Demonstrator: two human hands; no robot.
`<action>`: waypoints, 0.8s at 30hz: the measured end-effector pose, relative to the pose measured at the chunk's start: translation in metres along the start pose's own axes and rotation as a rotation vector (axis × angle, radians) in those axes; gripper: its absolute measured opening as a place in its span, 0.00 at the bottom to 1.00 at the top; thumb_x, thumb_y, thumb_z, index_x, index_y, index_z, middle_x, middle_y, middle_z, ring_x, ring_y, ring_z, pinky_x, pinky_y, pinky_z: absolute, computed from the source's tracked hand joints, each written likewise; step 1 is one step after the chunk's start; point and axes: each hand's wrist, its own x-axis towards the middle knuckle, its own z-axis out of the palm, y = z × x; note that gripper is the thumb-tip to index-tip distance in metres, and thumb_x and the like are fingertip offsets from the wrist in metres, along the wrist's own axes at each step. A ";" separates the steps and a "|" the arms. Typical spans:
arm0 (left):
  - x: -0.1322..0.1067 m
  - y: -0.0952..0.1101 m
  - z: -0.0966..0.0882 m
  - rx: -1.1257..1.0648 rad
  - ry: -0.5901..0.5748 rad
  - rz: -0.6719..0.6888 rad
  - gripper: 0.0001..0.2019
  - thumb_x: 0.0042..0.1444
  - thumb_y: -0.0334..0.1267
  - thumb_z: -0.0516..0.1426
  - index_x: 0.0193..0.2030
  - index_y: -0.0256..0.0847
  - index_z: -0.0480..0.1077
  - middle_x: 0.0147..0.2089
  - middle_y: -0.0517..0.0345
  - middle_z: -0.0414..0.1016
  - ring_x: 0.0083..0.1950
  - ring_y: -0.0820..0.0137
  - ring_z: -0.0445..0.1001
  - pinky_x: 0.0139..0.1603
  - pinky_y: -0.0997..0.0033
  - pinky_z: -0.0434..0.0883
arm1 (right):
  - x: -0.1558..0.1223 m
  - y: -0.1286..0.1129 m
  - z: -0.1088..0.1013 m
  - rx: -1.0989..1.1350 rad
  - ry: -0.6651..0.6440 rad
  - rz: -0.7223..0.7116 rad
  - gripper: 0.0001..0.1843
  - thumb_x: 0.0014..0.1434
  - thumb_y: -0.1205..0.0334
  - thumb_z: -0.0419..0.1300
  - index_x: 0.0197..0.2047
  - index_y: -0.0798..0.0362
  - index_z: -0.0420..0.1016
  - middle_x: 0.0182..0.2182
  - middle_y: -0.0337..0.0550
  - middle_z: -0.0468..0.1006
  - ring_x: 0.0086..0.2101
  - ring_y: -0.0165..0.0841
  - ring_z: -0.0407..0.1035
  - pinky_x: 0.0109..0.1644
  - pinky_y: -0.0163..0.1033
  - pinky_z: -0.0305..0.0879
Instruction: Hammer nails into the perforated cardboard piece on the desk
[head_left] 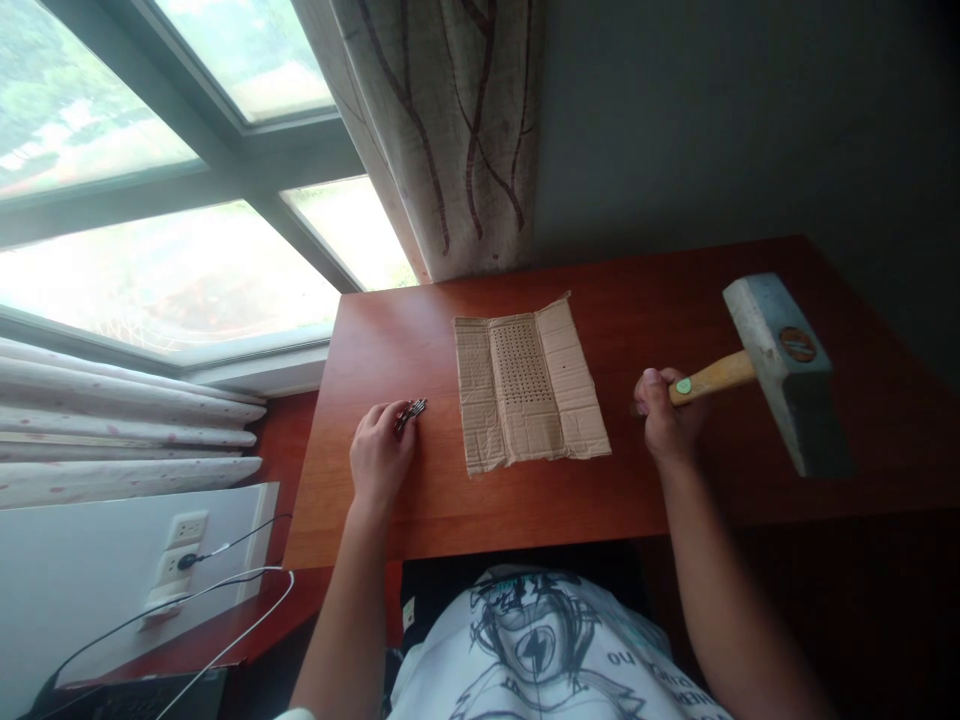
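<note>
My right hand (669, 415) is closed round the wooden handle of a hammer (787, 375), whose big grey head is raised at the right over the table. In my left hand (381, 445) is a small bunch of dark metal nails (410, 413), pinched between thumb and fingers; they look like nails, though small at this distance. Between my hands a creased piece of cardboard (480, 400) lies unfolded on the table. Rows of small dark dots or holes fill its middle panel. Neither hand touches the cardboard.
The reddish-brown wooden table (420, 520) reaches to the dark wall at the back. A window (180, 260) and curtains (457, 130) border it on the left and behind. At lower left, cables (247, 575) run from a wall socket (176, 565).
</note>
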 end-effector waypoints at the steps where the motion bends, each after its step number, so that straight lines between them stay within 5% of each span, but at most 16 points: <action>1: -0.002 -0.001 -0.002 0.005 -0.004 -0.009 0.12 0.62 0.41 0.57 0.50 0.44 0.75 0.47 0.54 0.79 0.41 0.66 0.78 0.40 0.69 0.70 | 0.000 0.000 0.000 0.000 0.002 -0.004 0.27 0.60 0.46 0.63 0.22 0.49 0.56 0.16 0.31 0.57 0.18 0.25 0.52 0.21 0.36 0.47; 24: -0.015 -0.003 -0.017 0.136 -0.074 -0.076 0.09 0.62 0.38 0.54 0.44 0.44 0.74 0.43 0.56 0.80 0.38 0.66 0.78 0.34 0.70 0.64 | 0.000 0.005 -0.003 -0.099 -0.006 -0.038 0.27 0.62 0.45 0.61 0.22 0.49 0.55 0.18 0.31 0.56 0.20 0.26 0.52 0.23 0.36 0.50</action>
